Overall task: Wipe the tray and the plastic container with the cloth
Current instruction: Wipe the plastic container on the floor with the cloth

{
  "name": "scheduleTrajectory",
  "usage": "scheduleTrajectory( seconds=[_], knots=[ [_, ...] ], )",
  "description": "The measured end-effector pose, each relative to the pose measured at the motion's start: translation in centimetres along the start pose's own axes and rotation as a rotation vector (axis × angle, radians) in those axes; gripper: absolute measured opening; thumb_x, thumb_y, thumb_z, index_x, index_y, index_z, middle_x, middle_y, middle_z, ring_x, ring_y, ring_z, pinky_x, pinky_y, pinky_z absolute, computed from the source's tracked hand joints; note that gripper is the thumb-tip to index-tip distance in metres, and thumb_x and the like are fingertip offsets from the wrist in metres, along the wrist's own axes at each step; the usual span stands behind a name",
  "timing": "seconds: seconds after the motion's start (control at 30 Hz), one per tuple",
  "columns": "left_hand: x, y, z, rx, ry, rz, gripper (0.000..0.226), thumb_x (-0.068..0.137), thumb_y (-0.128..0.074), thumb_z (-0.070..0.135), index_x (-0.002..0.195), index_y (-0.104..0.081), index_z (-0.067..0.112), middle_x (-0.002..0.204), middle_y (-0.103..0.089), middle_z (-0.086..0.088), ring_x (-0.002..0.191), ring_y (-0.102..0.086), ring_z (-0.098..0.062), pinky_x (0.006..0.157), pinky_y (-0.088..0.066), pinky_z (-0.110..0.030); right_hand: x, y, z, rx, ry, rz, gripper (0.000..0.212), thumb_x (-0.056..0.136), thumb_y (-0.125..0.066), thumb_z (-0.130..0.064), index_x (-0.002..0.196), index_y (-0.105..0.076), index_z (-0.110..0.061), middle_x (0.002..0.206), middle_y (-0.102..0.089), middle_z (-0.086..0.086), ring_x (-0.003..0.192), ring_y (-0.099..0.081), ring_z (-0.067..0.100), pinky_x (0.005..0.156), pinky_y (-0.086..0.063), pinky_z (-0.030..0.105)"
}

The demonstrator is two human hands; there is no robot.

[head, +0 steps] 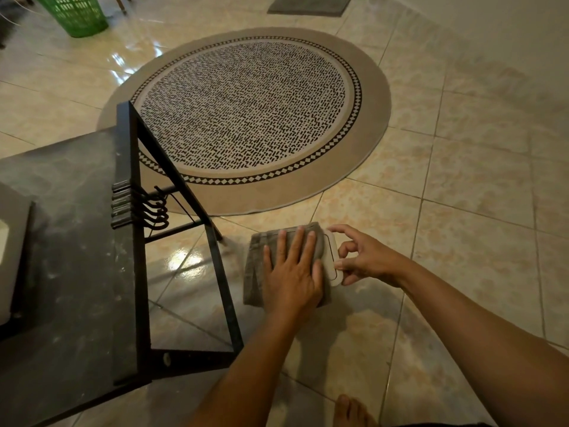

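Observation:
A grey cloth [255, 269] lies spread over a white plastic container [333, 263], held in the air above the floor. Only the container's right edge shows past the cloth. My left hand [291, 272] presses flat on the cloth with the fingers spread. My right hand [363, 257] pinches the container's right edge between thumb and fingers. At the far left edge, a grey tray-like object [14, 251] sits on the table, mostly cut off.
A dark marble-topped table [70, 241] with a black metal frame [132, 211] stands to the left. A round patterned rug [246, 118] lies on the tiled floor ahead. A green basket [77, 13] stands far left and a grey mat [308, 4] at the top. My bare foot [351, 411] shows at the bottom.

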State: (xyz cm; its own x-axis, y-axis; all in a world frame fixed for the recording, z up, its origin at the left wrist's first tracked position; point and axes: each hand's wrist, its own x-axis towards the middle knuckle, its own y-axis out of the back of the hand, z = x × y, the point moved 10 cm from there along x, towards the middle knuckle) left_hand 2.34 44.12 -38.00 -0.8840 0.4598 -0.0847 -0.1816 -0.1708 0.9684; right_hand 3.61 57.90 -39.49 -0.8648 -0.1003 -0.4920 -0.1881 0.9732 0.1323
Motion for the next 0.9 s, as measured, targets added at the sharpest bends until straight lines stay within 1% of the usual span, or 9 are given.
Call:
scheduleTrajectory(
  seconds=[0.1, 0.23, 0.4, 0.5, 0.57, 0.67, 0.73, 0.8, 0.9],
  knots=[
    [-1.7, 0.0, 0.9, -0.013, -0.033, -0.010, 0.058, 0.102, -0.014, 0.048, 0.154, 0.007, 0.036, 0.162, 0.018, 0.008, 0.147, 0.025, -0.022, 0.118, 0.013, -0.052, 0.1, -0.2, -0.2, -0.013, 0.000, -0.017, 0.071, 0.088, -0.066, 0.007, 0.141, -0.041, -0.032, 0.091, -0.056, 0.015, 0.072, -0.068, 0.030, 0.068, -0.064, 0.043],
    [0.0, 0.0, 3.5, 0.054, -0.165, -0.053, 0.060, 0.098, -0.004, 0.049, 0.154, 0.009, 0.036, 0.162, 0.019, 0.005, 0.147, 0.024, -0.025, 0.118, 0.009, -0.057, 0.1, -0.3, -0.7, -0.013, 0.006, -0.034, 0.067, 0.088, -0.064, 0.009, 0.137, -0.043, -0.033, 0.109, -0.067, 0.016, 0.087, -0.069, 0.049, 0.067, -0.064, 0.045],
    [0.1, 0.2, 0.2, 0.019, -0.038, -0.011, 0.059, 0.099, -0.009, 0.048, 0.154, 0.009, 0.038, 0.163, 0.018, 0.005, 0.147, 0.025, -0.024, 0.118, 0.012, -0.055, 0.0, -0.2, -0.3, -0.008, -0.013, -0.007, 0.074, 0.087, -0.066, 0.008, 0.143, -0.039, -0.033, 0.091, -0.055, 0.016, 0.076, -0.065, 0.031, 0.068, -0.064, 0.044],
    [-0.9, -0.5, 2.6, 0.050, -0.194, -0.054, 0.058, 0.099, -0.007, 0.050, 0.154, 0.009, 0.040, 0.163, 0.017, 0.005, 0.147, 0.025, -0.024, 0.118, 0.011, -0.056, 0.2, -0.3, -0.4, -0.012, -0.022, -0.034, 0.074, 0.087, -0.061, 0.013, 0.141, -0.040, -0.033, 0.110, -0.062, 0.015, 0.079, -0.070, 0.034, 0.067, -0.064, 0.044],
    [0.0, -0.4, 2.8, 0.076, -0.237, -0.047, 0.057, 0.100, -0.008, 0.049, 0.153, 0.011, 0.040, 0.163, 0.017, 0.005, 0.148, 0.023, -0.024, 0.118, 0.009, -0.056, 0.2, -0.3, -0.3, 0.006, -0.018, -0.042, 0.073, 0.087, -0.063, 0.012, 0.140, -0.041, -0.034, 0.112, -0.063, 0.015, 0.081, -0.070, 0.035, 0.070, -0.064, 0.047],
    [1.2, 0.3, -1.7, 0.026, 0.018, 0.020, 0.059, 0.098, -0.007, 0.050, 0.153, 0.011, 0.037, 0.163, 0.016, 0.003, 0.149, 0.017, -0.026, 0.118, 0.007, -0.057, 0.2, -0.3, -0.1, 0.010, -0.015, -0.011, 0.074, 0.087, -0.066, 0.008, 0.144, -0.038, -0.033, 0.094, -0.056, 0.015, 0.078, -0.067, 0.032, 0.068, -0.064, 0.044],
    [-0.3, 0.6, -3.6, 0.009, 0.174, 0.078, 0.062, 0.096, -0.005, 0.051, 0.155, 0.007, 0.035, 0.164, 0.013, 0.002, 0.150, 0.016, -0.027, 0.118, 0.004, -0.059, 0.1, -0.3, 0.0, -0.002, -0.012, 0.006, 0.074, 0.088, -0.065, 0.007, 0.143, -0.038, -0.033, 0.091, -0.054, 0.015, 0.076, -0.068, 0.029, 0.066, -0.064, 0.041],
    [-1.8, 0.1, -1.6, -0.016, 0.146, 0.054, 0.062, 0.097, -0.007, 0.051, 0.155, 0.005, 0.035, 0.164, 0.014, 0.001, 0.149, 0.018, -0.028, 0.118, 0.003, -0.059, 0.2, -0.5, -0.2, 0.000, -0.007, 0.001, 0.073, 0.088, -0.065, 0.007, 0.142, -0.039, -0.035, 0.091, -0.053, 0.016, 0.074, -0.066, 0.028, 0.066, -0.064, 0.042],
    [-1.1, -0.1, 2.9, -0.003, -0.007, 0.024, 0.059, 0.098, -0.006, 0.049, 0.154, 0.009, 0.037, 0.162, 0.018, 0.004, 0.148, 0.023, -0.028, 0.117, 0.011, -0.056, 0.3, -0.5, -0.4, 0.004, 0.008, -0.006, 0.070, 0.088, -0.063, 0.009, 0.139, -0.042, -0.034, 0.097, -0.055, 0.028, 0.078, -0.066, 0.034, 0.065, -0.063, 0.042]
  ],
)
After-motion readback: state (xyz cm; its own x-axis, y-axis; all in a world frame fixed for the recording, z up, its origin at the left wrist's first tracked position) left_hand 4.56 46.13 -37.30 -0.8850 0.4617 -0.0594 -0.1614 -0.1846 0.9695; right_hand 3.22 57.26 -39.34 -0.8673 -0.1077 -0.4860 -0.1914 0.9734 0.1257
